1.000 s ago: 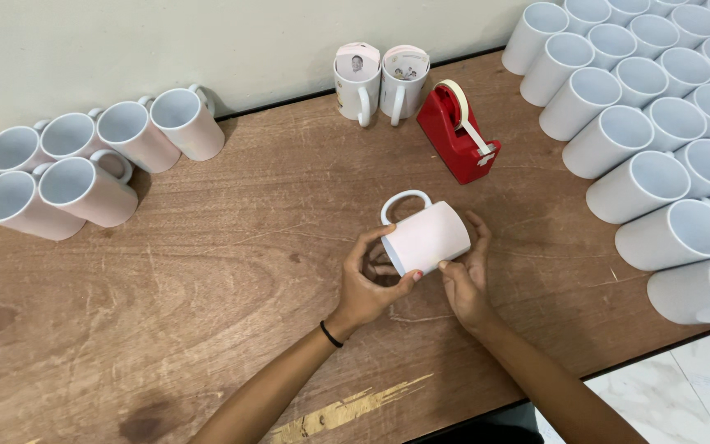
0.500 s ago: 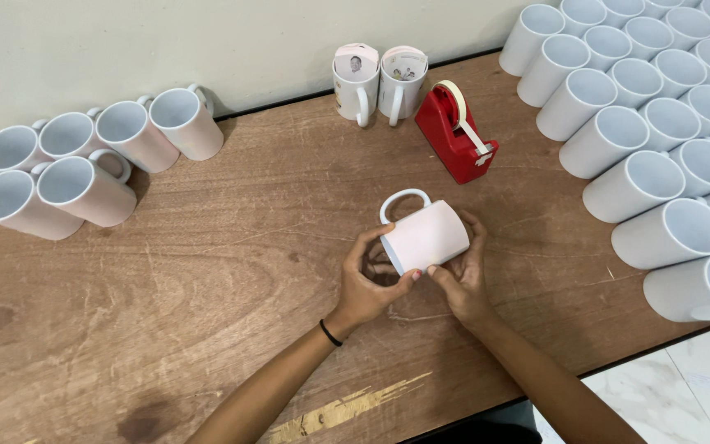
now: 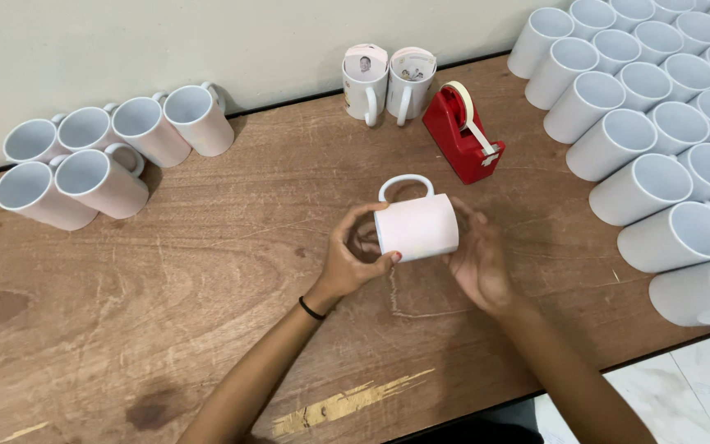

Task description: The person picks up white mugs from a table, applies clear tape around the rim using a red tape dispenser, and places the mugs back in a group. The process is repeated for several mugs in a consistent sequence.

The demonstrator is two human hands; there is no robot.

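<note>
We note bare forearms, no sleeves in view; a thin black band (image 3: 311,308) circles the wrist of the left hand (image 3: 351,265); right hand (image 3: 480,267) wears nothing.

Right of the red tape dispenser (image 3: 462,131), the block of white mugs (image 3: 659,123) runs off frame; the held mug (image 3: 417,226) hides the fingertips behind it.

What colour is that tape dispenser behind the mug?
The tape dispenser is red, holding a pale cream roll; the head view shows it.
</note>
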